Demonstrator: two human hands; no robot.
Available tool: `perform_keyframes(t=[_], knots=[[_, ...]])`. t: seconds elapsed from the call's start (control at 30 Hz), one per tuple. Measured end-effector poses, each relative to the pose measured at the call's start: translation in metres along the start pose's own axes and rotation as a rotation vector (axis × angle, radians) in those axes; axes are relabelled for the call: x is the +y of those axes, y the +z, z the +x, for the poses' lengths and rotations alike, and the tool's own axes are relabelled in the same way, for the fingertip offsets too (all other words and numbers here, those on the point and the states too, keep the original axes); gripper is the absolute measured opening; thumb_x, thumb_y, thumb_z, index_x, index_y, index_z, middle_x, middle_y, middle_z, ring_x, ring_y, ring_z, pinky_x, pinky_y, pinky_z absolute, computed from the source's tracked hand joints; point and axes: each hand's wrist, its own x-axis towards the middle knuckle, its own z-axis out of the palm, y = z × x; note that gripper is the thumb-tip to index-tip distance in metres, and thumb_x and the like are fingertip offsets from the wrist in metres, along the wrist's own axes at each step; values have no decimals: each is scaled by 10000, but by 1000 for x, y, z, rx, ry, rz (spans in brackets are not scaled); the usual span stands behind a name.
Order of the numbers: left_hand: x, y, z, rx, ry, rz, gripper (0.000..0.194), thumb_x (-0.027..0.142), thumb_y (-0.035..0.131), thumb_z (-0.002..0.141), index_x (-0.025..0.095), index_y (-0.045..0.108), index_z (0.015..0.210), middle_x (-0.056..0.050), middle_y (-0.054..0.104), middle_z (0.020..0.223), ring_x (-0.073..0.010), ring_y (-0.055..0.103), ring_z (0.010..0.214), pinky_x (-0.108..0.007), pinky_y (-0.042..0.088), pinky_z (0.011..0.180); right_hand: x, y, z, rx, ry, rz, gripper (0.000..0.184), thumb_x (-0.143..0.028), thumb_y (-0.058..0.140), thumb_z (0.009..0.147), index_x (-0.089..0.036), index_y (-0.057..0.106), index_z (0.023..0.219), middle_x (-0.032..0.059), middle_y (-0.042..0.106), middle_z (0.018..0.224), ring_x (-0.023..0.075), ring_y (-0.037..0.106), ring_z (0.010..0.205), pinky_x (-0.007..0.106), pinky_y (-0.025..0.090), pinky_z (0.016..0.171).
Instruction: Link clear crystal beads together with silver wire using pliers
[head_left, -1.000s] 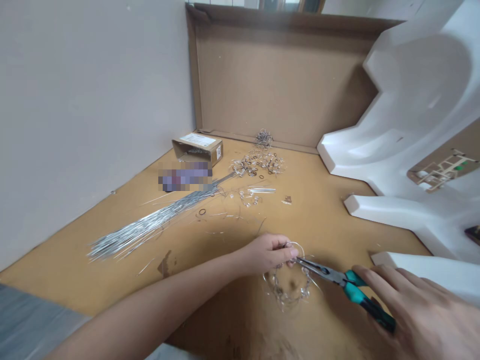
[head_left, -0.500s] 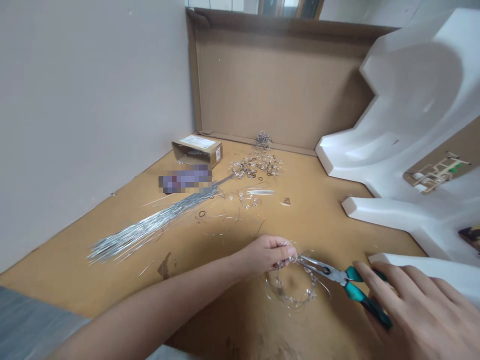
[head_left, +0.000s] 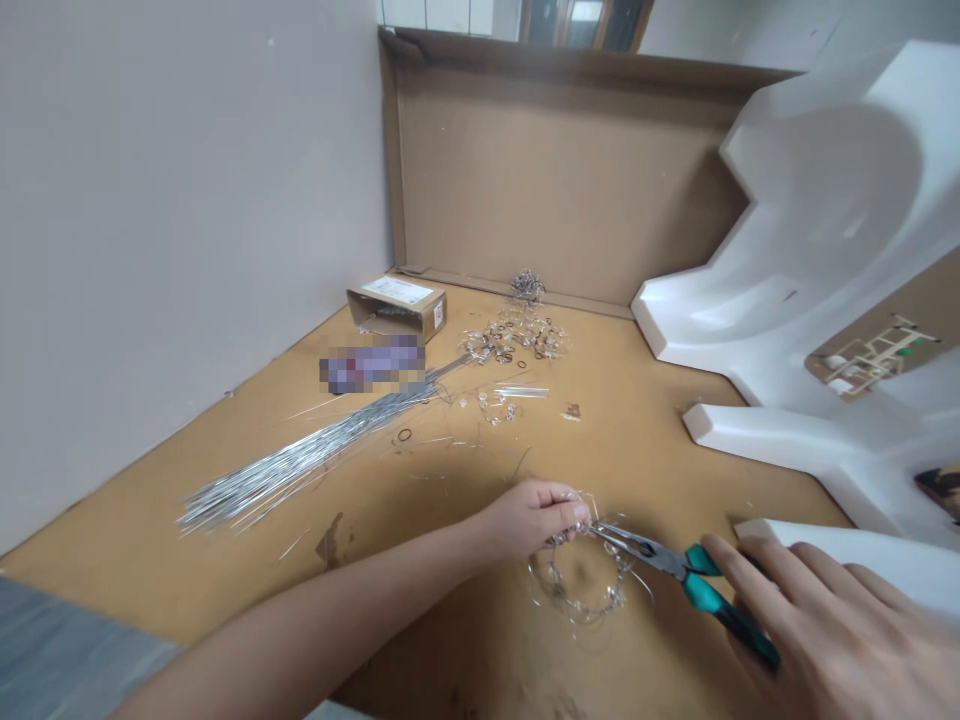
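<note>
wire loop (head_left: 593, 501) narrower than a second ago

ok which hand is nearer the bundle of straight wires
Left: the left hand is right of the bundle of straight wires; the right hand is farther right, holding green-handled pliers.

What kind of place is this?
Probably a small craft workshop, though it could be a work corner at home. You can see a long bundle of shiny wires, pliers in the right hand, and a loopy wire ring in the left hand.
</note>
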Motion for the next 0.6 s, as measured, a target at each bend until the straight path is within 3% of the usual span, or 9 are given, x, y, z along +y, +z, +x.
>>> perform_keyframes(t=[0.37,0.6], knots=[[-11,4,4,68,121,107,278,357,463,798,134,498,637,43,422,567,-68,361,530,-197,288,522,0,-1,-2,6,35,23,465,-69,374,604,-198,492,1035,103,624,874,254,575,730,352,431,546],[-10,6,1,92,144,148,266,350,459,802,138,511,649,40,415,574,-76,363,547,-199,296,539,0,-14,9,7,16,-10,461,-48,364,566,-192,526,973,104,645,832,238,610,686,294,436,447]])
